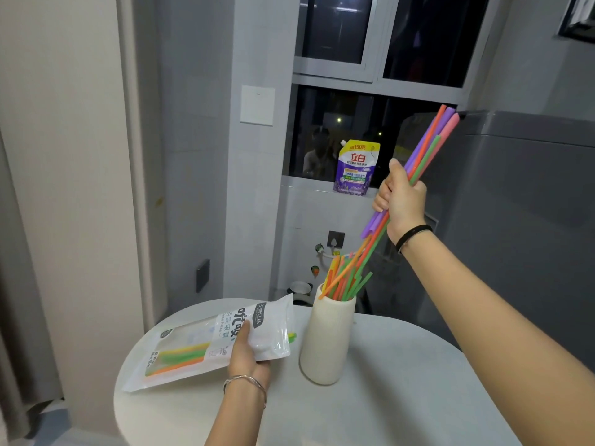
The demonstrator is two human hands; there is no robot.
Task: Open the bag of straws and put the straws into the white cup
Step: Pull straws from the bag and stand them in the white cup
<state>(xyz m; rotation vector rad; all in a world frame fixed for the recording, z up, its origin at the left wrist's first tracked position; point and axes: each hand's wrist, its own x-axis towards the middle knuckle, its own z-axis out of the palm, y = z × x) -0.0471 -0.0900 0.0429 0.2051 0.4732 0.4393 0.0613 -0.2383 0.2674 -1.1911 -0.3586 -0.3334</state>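
Note:
A tall white cup [325, 342] stands on the round white table [386, 397], with several orange and green straws [346, 283] sticking out of it. My right hand [402, 201] grips a bundle of long straws [431, 143], purple, orange, green and pink, held tilted above the cup with the lower ends near the cup's mouth. My left hand [246, 355] holds the white straw bag [206, 342] just left of the cup, thumb on top. A few yellow, green and orange straws show through the bag's clear window.
A purple and yellow detergent pouch [355, 169] stands on the window ledge behind. A grey wall and a dark window are at the back, a curtain [19, 317] hangs at the far left. The table's edge curves close to my body.

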